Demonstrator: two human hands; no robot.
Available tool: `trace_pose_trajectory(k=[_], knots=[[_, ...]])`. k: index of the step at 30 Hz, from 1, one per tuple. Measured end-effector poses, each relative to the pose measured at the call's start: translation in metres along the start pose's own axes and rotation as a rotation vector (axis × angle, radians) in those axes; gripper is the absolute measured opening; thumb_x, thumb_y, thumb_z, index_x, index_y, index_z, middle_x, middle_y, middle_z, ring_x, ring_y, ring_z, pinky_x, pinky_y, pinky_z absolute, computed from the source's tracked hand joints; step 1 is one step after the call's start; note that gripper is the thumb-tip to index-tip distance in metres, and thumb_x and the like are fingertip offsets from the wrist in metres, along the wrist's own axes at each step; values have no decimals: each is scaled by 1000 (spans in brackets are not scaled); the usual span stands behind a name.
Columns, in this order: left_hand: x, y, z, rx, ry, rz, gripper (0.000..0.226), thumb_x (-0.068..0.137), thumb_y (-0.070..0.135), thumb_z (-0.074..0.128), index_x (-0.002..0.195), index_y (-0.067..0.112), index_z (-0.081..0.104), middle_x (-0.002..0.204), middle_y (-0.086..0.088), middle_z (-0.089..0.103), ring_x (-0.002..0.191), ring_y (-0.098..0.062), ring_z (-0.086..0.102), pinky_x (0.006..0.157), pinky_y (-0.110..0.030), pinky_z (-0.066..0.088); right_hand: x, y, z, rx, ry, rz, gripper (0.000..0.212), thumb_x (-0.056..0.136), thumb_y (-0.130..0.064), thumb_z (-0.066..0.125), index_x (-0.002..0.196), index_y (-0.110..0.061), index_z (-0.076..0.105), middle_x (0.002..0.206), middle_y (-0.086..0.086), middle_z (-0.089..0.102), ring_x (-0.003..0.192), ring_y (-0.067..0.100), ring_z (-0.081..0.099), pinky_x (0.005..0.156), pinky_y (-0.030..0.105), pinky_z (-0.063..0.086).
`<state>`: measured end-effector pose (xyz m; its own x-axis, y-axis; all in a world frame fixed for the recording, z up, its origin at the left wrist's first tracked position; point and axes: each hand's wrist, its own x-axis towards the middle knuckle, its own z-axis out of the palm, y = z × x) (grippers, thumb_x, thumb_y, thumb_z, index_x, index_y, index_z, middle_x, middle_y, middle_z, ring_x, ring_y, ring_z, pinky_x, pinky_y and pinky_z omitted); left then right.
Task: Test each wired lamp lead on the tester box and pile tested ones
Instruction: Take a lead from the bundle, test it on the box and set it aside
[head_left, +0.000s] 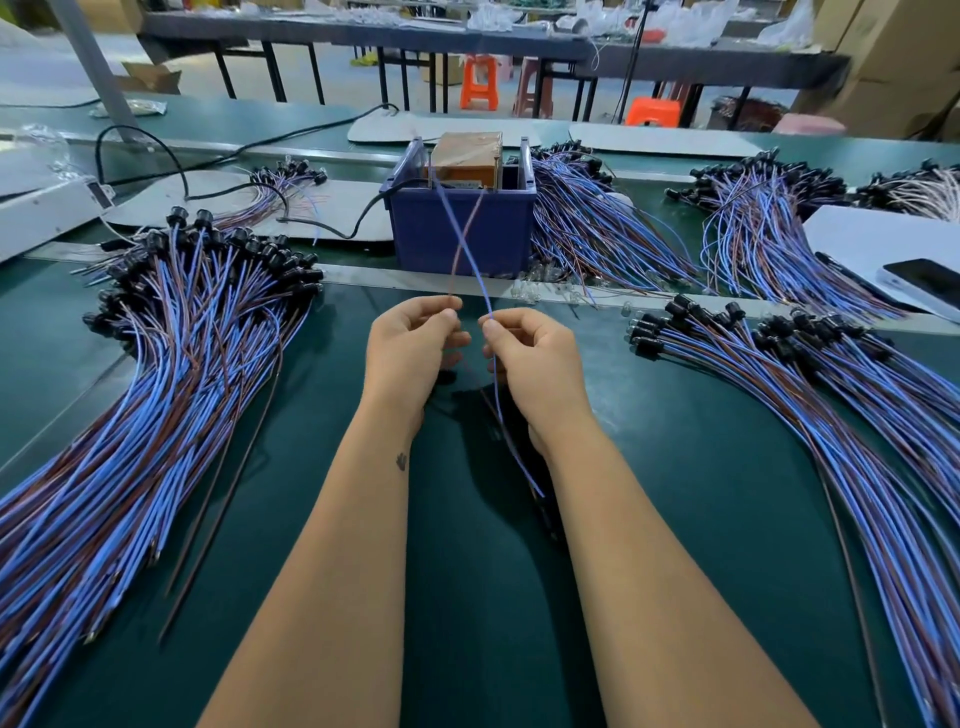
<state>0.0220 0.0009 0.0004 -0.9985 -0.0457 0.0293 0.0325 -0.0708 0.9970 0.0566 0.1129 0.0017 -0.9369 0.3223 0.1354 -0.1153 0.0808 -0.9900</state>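
Observation:
My left hand (410, 345) pinches the brown wire (457, 260) of one lamp lead. My right hand (530, 353) pinches that lead's blue wire (465, 244). The two wires cross in the air and their far ends reach the top of the tester box (467, 156), a brown-orange unit sitting inside a blue plastic bin (457, 228). Below my right hand the lead hangs down toward the green mat. A large pile of leads (171, 374) with black lamp sockets lies to the left, and another pile of leads (810, 395) lies to the right.
More lead bundles (597, 223) lie behind and right of the bin. A phone (924, 283) rests on a white sheet at far right. A white device (47, 208) and black cables sit at back left. Loose small bulbs (550, 293) lie along the metal strip.

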Motion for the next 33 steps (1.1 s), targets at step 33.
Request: trace_pose_trajectory(k=[33], knots=[[6, -3, -6, -63, 383, 64, 13, 94, 11, 50, 90, 18, 61, 75, 6, 58, 59, -11, 50, 51, -18, 42, 3, 3, 1, -60, 60, 49, 22, 92, -8, 56, 98, -27, 64, 57, -10, 54, 67, 15, 56, 80, 50, 54]])
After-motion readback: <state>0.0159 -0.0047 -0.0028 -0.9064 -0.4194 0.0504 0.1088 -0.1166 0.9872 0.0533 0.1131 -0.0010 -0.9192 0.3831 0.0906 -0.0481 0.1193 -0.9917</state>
